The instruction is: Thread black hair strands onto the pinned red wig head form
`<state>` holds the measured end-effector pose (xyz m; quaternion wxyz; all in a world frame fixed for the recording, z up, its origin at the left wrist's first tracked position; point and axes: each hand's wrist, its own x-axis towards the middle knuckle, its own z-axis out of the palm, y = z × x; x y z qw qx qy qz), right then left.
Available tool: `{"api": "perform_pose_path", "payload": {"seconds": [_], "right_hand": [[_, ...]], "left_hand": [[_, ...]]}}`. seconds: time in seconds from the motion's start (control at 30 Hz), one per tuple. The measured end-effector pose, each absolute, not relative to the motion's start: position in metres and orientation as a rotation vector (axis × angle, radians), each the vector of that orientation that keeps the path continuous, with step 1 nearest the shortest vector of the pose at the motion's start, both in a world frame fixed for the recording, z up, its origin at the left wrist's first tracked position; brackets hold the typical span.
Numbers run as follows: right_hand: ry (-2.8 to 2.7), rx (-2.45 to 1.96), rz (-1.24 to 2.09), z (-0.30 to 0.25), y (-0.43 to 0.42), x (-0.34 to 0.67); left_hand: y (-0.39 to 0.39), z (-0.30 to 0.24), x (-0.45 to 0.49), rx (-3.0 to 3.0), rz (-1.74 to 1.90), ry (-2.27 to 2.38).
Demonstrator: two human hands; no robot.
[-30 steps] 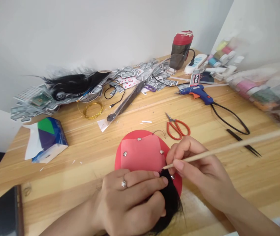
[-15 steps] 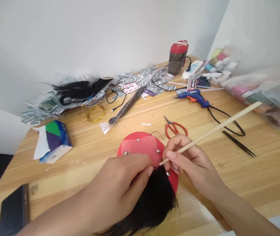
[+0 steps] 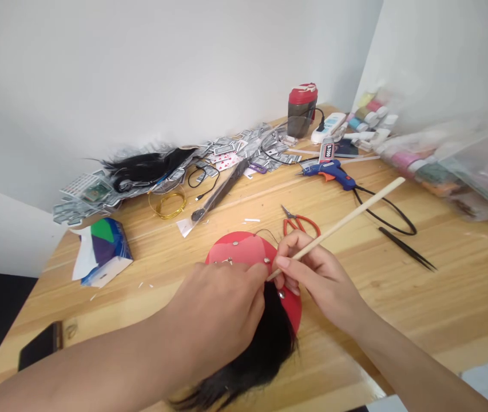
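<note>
A round red disc (image 3: 292, 313) lies on the table with small silver bells or studs on it. A bundle of black hair (image 3: 265, 343) spreads from the disc's middle toward me. My left hand (image 3: 222, 309) is closed over the disc at the hair's upper edge, thumb and index finger pressed together there; its fingertips are partly hidden. Between the thumb and fingers of my right hand (image 3: 312, 266) is a pale wooden stick (image 3: 350, 216), like a chopstick. The stick slants up to the right, and its lower tip meets the hair's upper edge beside my left fingers.
Red-handled pliers (image 3: 299, 222), a blue glue gun (image 3: 329, 171) and black tweezers (image 3: 407, 249) lie to the right. Playing cards (image 3: 226, 157), more black hair (image 3: 149, 169) and gold wire (image 3: 170, 205) line the back. A tissue pack (image 3: 108, 252) and phone (image 3: 40, 346) are left.
The view has shifted slightly. My left hand has turned further over, its fingers closer to the stick's tip. The wooden stick stays in my right hand, its lower tip still at the hair's edge.
</note>
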<state>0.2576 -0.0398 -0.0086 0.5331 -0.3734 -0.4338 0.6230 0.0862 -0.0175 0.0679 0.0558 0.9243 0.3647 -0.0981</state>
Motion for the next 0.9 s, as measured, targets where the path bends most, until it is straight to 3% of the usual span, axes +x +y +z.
{"api": "perform_pose_path", "payload": {"seconds": [0.3,0.6,0.9], "right_hand": [[-0.965,-0.851,1.533,-0.010,-0.036,0.255],[-0.925,-0.840,1.549,-0.014,-0.034,0.255],[-0.903,-0.854,1.565,-0.015,-0.034,0.255]], "left_hand": [[-0.021,0.078,0.096,2.918,-0.588,1.092],[-0.023,0.073,0.086,3.123,-0.467,0.936],[-0.011,0.056,0.049,3.167,0.185,0.526]]}}
